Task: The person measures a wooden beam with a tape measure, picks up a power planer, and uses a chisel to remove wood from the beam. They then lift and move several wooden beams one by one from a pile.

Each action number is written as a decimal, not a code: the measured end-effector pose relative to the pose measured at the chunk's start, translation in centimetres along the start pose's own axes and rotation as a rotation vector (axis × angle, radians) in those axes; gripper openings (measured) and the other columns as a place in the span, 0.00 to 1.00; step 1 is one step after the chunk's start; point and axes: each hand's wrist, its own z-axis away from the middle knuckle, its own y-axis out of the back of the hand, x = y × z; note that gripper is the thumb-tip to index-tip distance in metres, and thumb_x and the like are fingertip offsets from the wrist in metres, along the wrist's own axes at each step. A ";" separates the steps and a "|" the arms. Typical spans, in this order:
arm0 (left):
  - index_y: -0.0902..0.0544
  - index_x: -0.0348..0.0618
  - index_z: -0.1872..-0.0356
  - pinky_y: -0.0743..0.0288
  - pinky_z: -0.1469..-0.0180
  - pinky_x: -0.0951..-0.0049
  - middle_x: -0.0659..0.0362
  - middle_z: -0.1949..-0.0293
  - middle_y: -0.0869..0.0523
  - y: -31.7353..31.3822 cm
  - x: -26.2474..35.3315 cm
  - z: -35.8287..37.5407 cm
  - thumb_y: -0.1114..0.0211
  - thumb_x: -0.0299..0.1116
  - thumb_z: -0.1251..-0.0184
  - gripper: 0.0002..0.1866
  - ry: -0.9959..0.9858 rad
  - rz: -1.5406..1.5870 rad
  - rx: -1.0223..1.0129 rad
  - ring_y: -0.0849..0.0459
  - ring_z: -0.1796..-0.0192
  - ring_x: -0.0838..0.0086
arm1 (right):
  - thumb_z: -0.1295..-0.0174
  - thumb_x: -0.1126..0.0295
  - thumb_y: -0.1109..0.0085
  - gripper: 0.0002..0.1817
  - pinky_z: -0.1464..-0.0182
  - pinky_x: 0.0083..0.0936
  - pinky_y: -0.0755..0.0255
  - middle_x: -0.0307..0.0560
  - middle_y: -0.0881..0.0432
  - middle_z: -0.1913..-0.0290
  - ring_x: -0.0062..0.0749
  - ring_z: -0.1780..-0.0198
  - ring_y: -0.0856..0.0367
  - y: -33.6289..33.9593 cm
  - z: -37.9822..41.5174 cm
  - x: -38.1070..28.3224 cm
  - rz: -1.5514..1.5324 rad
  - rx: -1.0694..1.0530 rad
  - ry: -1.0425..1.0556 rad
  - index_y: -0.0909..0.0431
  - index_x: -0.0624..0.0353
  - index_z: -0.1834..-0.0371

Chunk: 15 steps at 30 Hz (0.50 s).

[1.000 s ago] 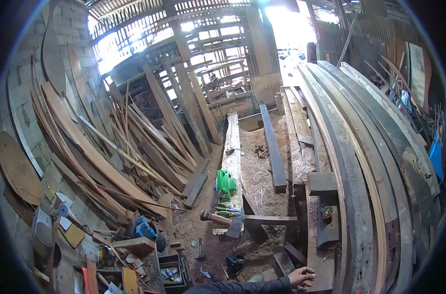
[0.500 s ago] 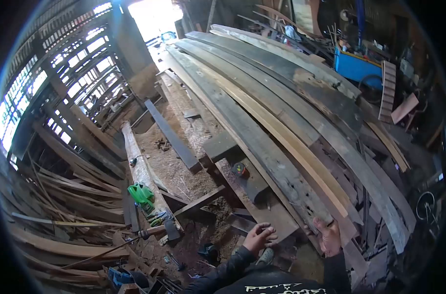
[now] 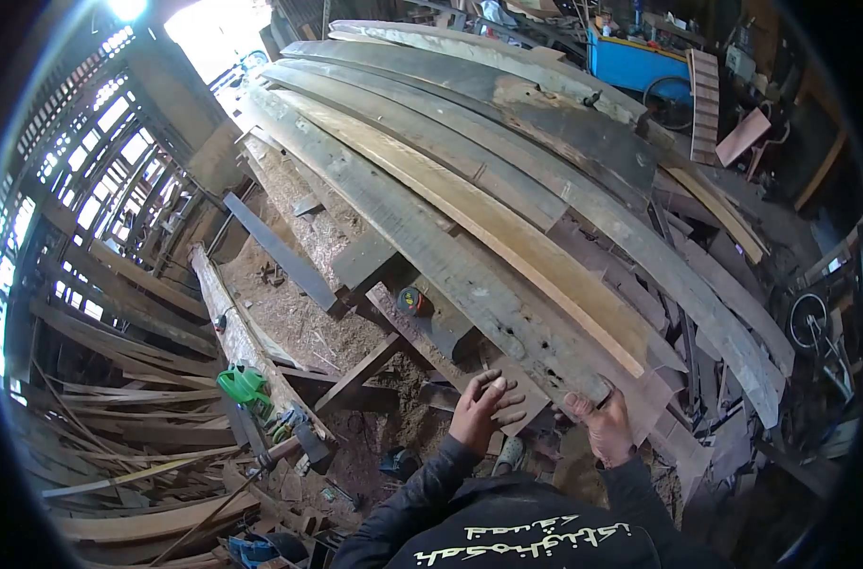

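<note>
My right hand (image 3: 606, 427) is closed around the near end of a long, weathered grey plank (image 3: 507, 327), its thumb on the upper face. Holes and worn patches mark that end of the wood. Just left of the same end, my left hand (image 3: 484, 410) is raised with fingers apart and holds nothing. A paler yellowish plank (image 3: 507, 251) lies alongside to the right. Beneath the grey plank's left side, a tape measure (image 3: 412, 302), black and red, rests on a timber support (image 3: 455, 337).
More curved planks (image 3: 583, 209) spread to the right over scrap wood. On the left, a long beam (image 3: 246, 332) carries a green object (image 3: 244, 385) and tools. A blue cart (image 3: 635, 62) stands at the back right. Wood shavings (image 3: 294, 294) cover the floor.
The view has shifted, with the scene sliding left and up. My right thumb now lies over the plank's end, and less of the plank's pale left edge shows. My left hand remains raised.
</note>
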 end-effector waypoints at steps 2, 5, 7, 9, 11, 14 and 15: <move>0.37 0.44 0.26 0.18 0.40 0.48 0.49 0.39 0.22 -1.0 0.8 -0.3 0.35 0.43 0.22 0.32 -0.001 0.005 0.003 0.17 0.39 0.58 | 0.38 0.68 0.23 0.28 0.46 0.30 0.18 0.48 0.16 0.45 0.30 0.50 0.16 0.1 -0.1 0.1 0.192 -0.040 0.082 0.24 0.68 0.38; 0.40 0.45 0.24 0.19 0.39 0.46 0.50 0.39 0.24 -2.3 1.4 0.0 0.34 0.45 0.23 0.35 -0.006 0.012 0.025 0.18 0.38 0.58 | 0.39 0.72 0.26 0.27 0.39 0.31 0.23 0.49 0.15 0.45 0.32 0.47 0.16 0.4 0.1 0.4 0.174 -0.029 0.013 0.23 0.69 0.38; 0.43 0.46 0.22 0.19 0.39 0.46 0.51 0.38 0.26 -2.8 2.1 -0.2 0.33 0.48 0.24 0.39 0.003 -0.013 0.007 0.19 0.38 0.58 | 0.39 0.73 0.27 0.27 0.39 0.32 0.23 0.50 0.15 0.45 0.34 0.46 0.16 0.8 0.1 0.7 0.245 -0.039 0.045 0.24 0.70 0.38; 0.45 0.46 0.21 0.20 0.39 0.46 0.51 0.35 0.28 -3.2 2.3 -0.3 0.31 0.50 0.26 0.43 0.033 -0.039 0.030 0.20 0.37 0.58 | 0.41 0.71 0.28 0.28 0.41 0.32 0.23 0.49 0.16 0.45 0.33 0.47 0.17 -0.1 0.5 0.1 0.310 -0.012 0.063 0.24 0.69 0.38; 0.47 0.47 0.20 0.19 0.40 0.49 0.51 0.33 0.29 -4.5 3.4 0.5 0.27 0.50 0.30 0.47 0.059 -0.052 0.063 0.21 0.37 0.59 | 0.44 0.66 0.26 0.31 0.46 0.32 0.22 0.48 0.16 0.46 0.32 0.50 0.18 0.3 0.6 1.1 0.359 -0.024 0.023 0.25 0.68 0.39; 0.48 0.47 0.21 0.22 0.40 0.49 0.52 0.30 0.29 -4.6 3.0 0.5 0.23 0.55 0.37 0.54 0.104 -0.104 0.145 0.24 0.32 0.58 | 0.46 0.60 0.24 0.35 0.49 0.35 0.22 0.51 0.16 0.48 0.36 0.51 0.16 0.2 1.1 2.4 0.474 -0.064 0.107 0.25 0.68 0.39; 0.49 0.46 0.20 0.24 0.38 0.49 0.51 0.28 0.30 -5.1 3.7 1.2 0.23 0.57 0.37 0.55 0.074 -0.146 0.120 0.24 0.32 0.58 | 0.48 0.57 0.22 0.37 0.49 0.37 0.21 0.52 0.15 0.49 0.37 0.51 0.16 -0.2 1.7 2.7 0.535 -0.047 0.188 0.25 0.68 0.39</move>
